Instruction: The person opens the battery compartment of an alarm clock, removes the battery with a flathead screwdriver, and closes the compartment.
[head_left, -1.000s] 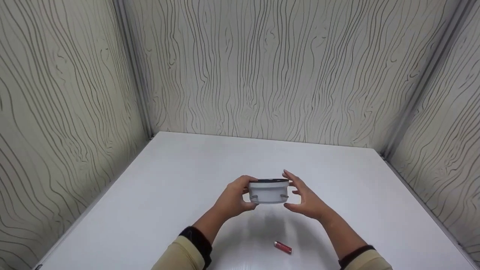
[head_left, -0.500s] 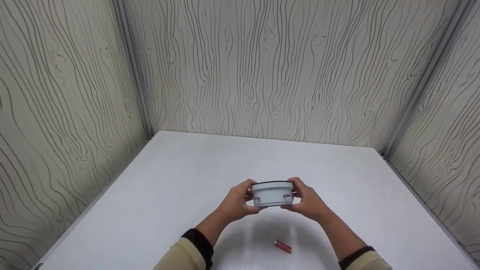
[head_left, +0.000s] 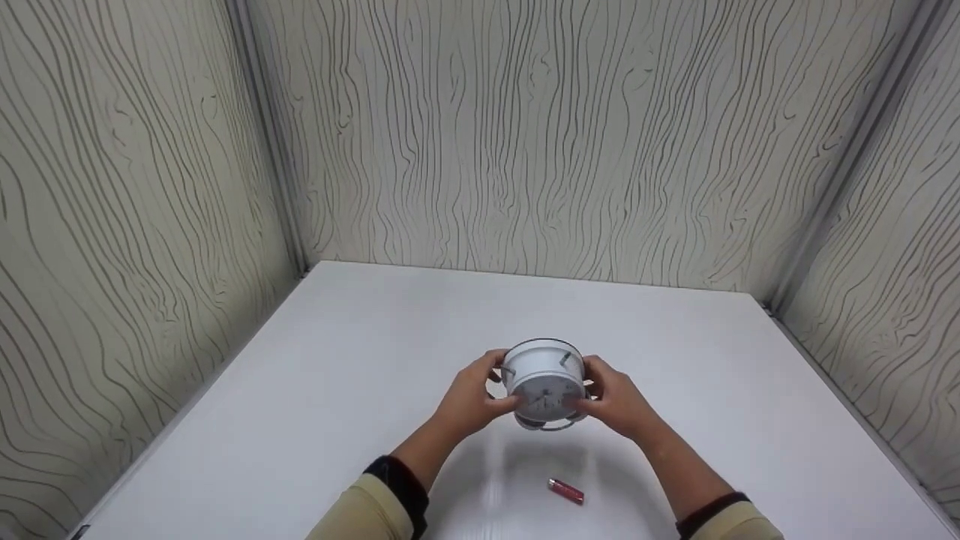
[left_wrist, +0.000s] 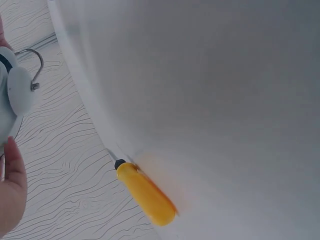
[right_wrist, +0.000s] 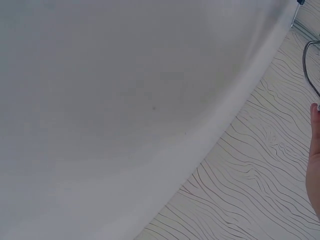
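A white twin-bell alarm clock (head_left: 544, 361) is held above the table, upside down. Its dial tilts toward me, with the feet on the upper side and the bells and wire handle below. My left hand (head_left: 474, 394) grips its left side, thumb at the dial's edge. On the opposite side my right hand (head_left: 619, 397) holds it the same way. The left wrist view shows one bell (left_wrist: 21, 91) beside the left fingers. Only part of the right hand (right_wrist: 314, 165) and the wire handle (right_wrist: 306, 62) appear at the edge of the right wrist view.
A small red cylinder-like item (head_left: 565, 491) with a silvery end lies on the white table (head_left: 360, 337) below the clock. A yellow-handled screwdriver (left_wrist: 145, 195) shows in the left wrist view. Wood-grain-patterned panels (head_left: 487, 135) enclose the table at the back and sides.
The clock has turned from showing its side to showing its dial, bells downward. My right fingers, looser a second ago, now hold its right side. The red item has stayed put.
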